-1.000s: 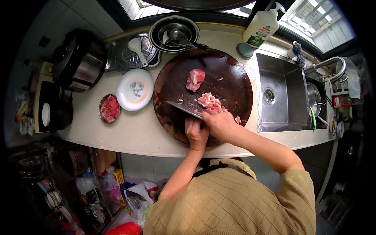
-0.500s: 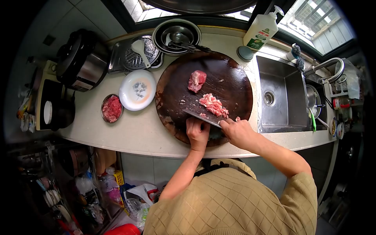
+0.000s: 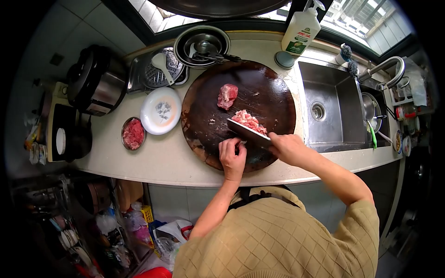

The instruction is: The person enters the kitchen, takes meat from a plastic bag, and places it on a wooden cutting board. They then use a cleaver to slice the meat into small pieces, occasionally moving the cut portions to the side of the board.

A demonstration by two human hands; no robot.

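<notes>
My right hand grips the handle of a cleaver, its blade slanting across the near part of a round wooden chopping board. Beyond the blade lies a pile of chopped raw meat, partly hidden by it. My left hand rests on the board just nearer than the blade, fingers bent and closed down at the tips. Something small and pale may be at those fingertips, but I cannot make it out. A larger chunk of raw meat sits farther back on the board.
Left of the board are a white plate and a small metal bowl of minced meat. Behind stand stacked metal bowls and a grater tray with a rice paddle. A sink lies right, with a pump bottle behind.
The cleaver has moved up and slightly right, away from my left hand, and its blade now covers the near edge of the chopped pile. The whole view has shifted slightly.
</notes>
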